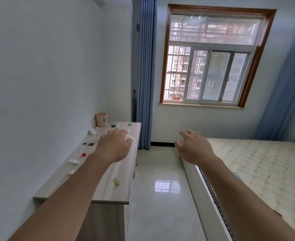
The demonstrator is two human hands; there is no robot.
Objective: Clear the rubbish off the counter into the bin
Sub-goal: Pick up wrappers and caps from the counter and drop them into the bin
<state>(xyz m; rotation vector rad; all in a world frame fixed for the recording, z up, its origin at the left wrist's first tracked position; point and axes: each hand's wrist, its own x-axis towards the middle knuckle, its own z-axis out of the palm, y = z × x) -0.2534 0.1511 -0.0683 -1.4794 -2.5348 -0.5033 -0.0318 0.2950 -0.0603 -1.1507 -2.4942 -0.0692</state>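
Note:
A long pale wooden counter [108, 192] runs along the left wall. Rubbish lies scattered on it: white tissue wads [92, 131] [73, 161] [71, 171], a red cap [84, 154], a yellow scrap [116, 181], a dark green piece [113, 125] and a light green piece [130, 124]. A small tan bin [101, 119] stands at the counter's far end by the wall. My left hand [113, 145] hovers palm down over the counter, fingers loosely spread. A white scrap [130, 137] shows at its fingertips; I cannot tell whether they touch. My right hand [193, 146] hangs palm down above the floor, holding nothing visible.
A bed with a quilted mattress [256, 171] fills the right side. Glossy tiled floor [160, 197] forms an aisle between bed and counter. Blue curtains [144, 75] hang beside a window [211, 58] on the far wall. A small black object [85, 144] lies beside a cutout [91, 144] in the counter.

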